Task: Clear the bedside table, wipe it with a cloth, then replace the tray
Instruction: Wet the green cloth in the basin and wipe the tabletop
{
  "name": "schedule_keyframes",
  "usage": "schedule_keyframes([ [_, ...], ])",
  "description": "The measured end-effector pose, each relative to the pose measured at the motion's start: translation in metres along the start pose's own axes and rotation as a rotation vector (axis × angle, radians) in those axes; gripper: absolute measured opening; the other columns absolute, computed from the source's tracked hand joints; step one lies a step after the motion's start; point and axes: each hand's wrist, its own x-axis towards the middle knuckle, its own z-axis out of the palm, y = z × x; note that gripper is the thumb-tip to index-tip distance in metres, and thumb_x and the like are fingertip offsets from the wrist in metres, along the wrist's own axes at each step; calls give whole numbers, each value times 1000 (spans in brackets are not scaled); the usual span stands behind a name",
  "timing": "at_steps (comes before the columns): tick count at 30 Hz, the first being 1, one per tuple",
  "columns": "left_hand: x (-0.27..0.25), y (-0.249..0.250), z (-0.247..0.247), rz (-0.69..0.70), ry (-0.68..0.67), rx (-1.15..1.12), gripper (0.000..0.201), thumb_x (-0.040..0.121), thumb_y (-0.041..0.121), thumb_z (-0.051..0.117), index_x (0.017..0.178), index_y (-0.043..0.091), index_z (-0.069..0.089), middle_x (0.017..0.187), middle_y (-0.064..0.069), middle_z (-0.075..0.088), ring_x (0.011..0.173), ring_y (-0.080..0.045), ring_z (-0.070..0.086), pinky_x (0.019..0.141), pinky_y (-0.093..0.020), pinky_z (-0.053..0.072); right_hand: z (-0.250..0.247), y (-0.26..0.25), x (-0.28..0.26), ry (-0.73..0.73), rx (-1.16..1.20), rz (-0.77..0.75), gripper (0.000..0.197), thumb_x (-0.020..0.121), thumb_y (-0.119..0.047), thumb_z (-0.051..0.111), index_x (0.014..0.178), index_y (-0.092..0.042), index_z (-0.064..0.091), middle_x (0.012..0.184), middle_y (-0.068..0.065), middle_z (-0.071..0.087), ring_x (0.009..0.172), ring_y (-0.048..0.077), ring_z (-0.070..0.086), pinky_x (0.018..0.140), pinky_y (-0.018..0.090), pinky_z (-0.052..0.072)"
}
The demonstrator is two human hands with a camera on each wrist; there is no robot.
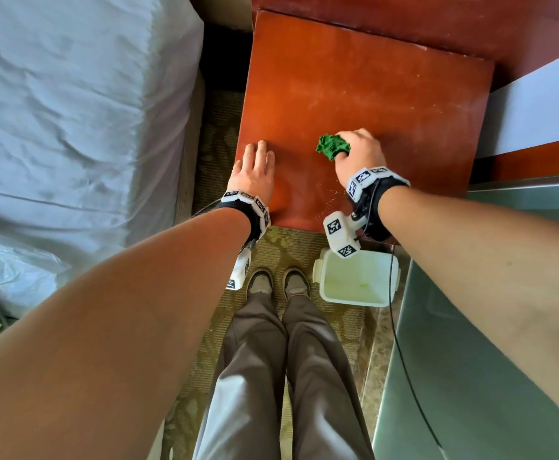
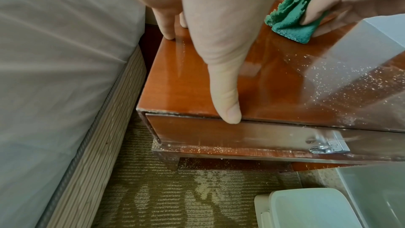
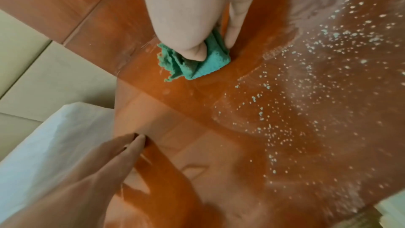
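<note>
Bedside table (image 1: 354,81) bears left hand (image 1: 254,171) flat, right hand (image 1: 359,154) clutching green cloth (image 1: 332,147).

Head view looking steeply down from above, both wrist views close along the fingers, all sharing the bedside table (image 1: 364,94) top

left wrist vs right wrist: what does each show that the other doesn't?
Left wrist only: the drawer front with its metal handle, the carpet, the white bin. Right wrist only: the padded wall panels behind the table. Both: the bedside table, crumbs on it, the left hand flat, the right hand gripping the green cloth.
</note>
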Motion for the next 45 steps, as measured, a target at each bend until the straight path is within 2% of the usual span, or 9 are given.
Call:
schedule_keyframes([
  [5,2,1,2,0,7,3,89,91,23,66,153,2,5,162,-18,-3,148,-36,3,120,-45,20,6,4,-20,-36,-44,-100,44,80,-4,49,110,-30,69,117,-11,62,96,23,60,73,35,55],
  [12,1,1,3,-1,30,-10,86,92,23,64,153,1,8,161,-18,0,148,-37,6,119,-46,22,5,23,-66,-178,-148,-312,44,78,2,57,103,-31,74,111,-12,66,95,22,57,62,25,43],
  [18,2,-1,4,-1,38,-10,86,92,23,65,153,2,8,162,-17,0,148,-36,6,118,-46,23,-7,29,-69,-392,-249,-357,47,76,0,52,100,-35,74,109,-18,65,103,17,57,67,26,48],
  [21,3,-2,8,3,52,-15,87,91,23,66,153,3,9,162,-17,1,148,-36,7,118,-46,22,-12,25,-65,-369,-197,-335,48,77,1,50,100,-32,73,109,-15,67,103,18,56,75,33,52],
  [25,2,-4,7,20,43,-22,89,90,23,67,153,3,7,162,-17,0,148,-36,5,118,-46,21,-6,3,-63,-293,-132,-433,48,75,4,50,97,-32,73,106,-16,66,103,17,49,68,33,50],
  [35,4,-5,10,21,63,-54,94,88,26,70,154,3,7,162,-16,-1,148,-35,4,119,-45,19,22,-36,-77,-536,-316,-621,40,90,-9,56,115,-37,68,125,-14,56,123,16,43,89,40,51],
  [40,3,-5,8,37,0,34,134,57,47,88,153,3,7,161,-16,2,148,-36,7,118,-46,23,13,-6,-82,-485,-310,-565,46,89,-3,52,112,-38,70,121,-19,57,124,12,43,83,30,48],
  [43,5,-2,11,21,67,-10,103,81,32,77,153,3,8,161,-17,2,148,-36,7,117,-48,24,3,10,-82,-482,-339,-549,47,89,-1,51,110,-38,71,121,-19,58,123,11,45,85,30,47],
  [45,4,-1,9,12,72,-10,99,85,29,74,153,3,7,161,-18,0,148,-37,5,118,-49,23,-5,22,-82,-473,-346,-539,48,88,1,52,108,-37,72,118,-19,61,119,12,47,87,31,48],
])
